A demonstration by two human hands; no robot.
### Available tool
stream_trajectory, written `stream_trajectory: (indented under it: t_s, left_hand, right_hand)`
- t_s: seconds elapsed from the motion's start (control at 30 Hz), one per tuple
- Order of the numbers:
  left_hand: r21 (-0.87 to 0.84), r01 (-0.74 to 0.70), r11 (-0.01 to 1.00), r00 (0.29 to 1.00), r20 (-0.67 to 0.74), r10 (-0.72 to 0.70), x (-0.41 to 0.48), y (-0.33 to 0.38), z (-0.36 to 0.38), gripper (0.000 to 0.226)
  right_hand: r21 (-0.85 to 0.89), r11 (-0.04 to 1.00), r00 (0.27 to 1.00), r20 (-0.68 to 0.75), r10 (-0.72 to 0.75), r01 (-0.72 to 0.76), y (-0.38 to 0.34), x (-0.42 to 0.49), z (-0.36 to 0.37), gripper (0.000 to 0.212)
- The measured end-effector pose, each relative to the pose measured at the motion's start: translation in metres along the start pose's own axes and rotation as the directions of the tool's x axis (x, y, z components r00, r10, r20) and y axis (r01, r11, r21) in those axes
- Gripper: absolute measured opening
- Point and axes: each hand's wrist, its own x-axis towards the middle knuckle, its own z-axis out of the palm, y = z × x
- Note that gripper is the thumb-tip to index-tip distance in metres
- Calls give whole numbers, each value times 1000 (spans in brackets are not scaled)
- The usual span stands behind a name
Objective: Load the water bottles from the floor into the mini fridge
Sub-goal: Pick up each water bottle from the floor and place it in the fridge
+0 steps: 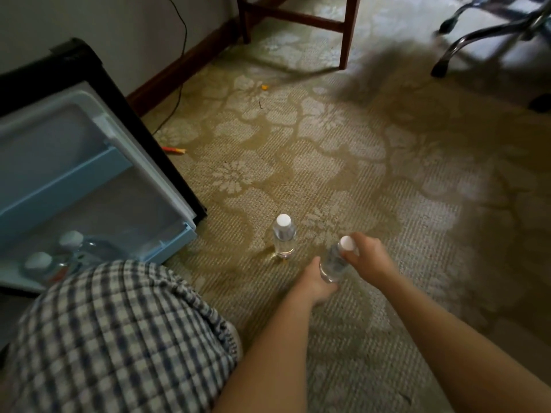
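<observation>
1. Head view: beige floral carpet (328, 144) gives open room ahead, with dark wooden chair legs (346, 40) well apart.
2. Black mini fridge's pale-blue door shelf (89, 174), at left, already holds two white-capped bottles (70, 239).
3. Upright clear plastic bottle (284, 236) waits on the carpet near the door's corner.
4. Tilted clear bottle (334, 263) is held at both ends: right hand (366, 254) grips its neck and left hand (316, 281) cups its base. By my judgement, two remain to load.

Head-worn view, looking down, carpet (328, 162) close

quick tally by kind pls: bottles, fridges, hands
bottles: 4
fridge: 1
hands: 2
total: 7
</observation>
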Motion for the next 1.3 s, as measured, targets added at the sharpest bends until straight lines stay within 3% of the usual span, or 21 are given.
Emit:
stream_trajectory:
  t_s: [0.13, 0.23, 0.4, 0.57, 0.8, 0.93, 1.17, 1.3]
  left_hand:
    - [-1, -79, 997, 996, -41, 79, -6, 6, -4, 71]
    - [-1, -167, 986, 978, -125, 165, -14, 15, -11, 79]
    - [-16, -342, 940, 884, -345, 316, -37, 49, -57, 65]
    - [116, -391, 913, 807, -433, 401, -75, 69, -126, 54]
    - [319, -374, 871, 743, -458, 487, -129, 59, -220, 63]
    - [318, -324, 891, 705, -547, 451, -157, 34, -262, 55]
    - [31, -281, 959, 675, -704, 220, -167, -43, -295, 26]
    - [-87, -234, 968, 657, -748, 91, -150, -91, -305, 38]
  right_hand:
    - [93, 982, 983, -101, -156, 165, -19, -12, -25, 23]
    - [121, 936, 930, -211, -301, 331, -47, -21, -46, 20]
    - [148, 847, 837, -313, -449, 510, -108, -33, -86, 17]
    - [137, 770, 764, -319, -561, 623, -180, -49, -112, 21]
    - [59, 702, 685, -291, -668, 709, -279, -60, -116, 25]
    - [17, 642, 624, -253, -739, 767, -334, -58, -96, 28]
    - [-106, 565, 560, -76, -825, 818, -400, -55, -24, 33]
    - [-253, 541, 561, 8, -828, 802, -415, -46, 22, 38]
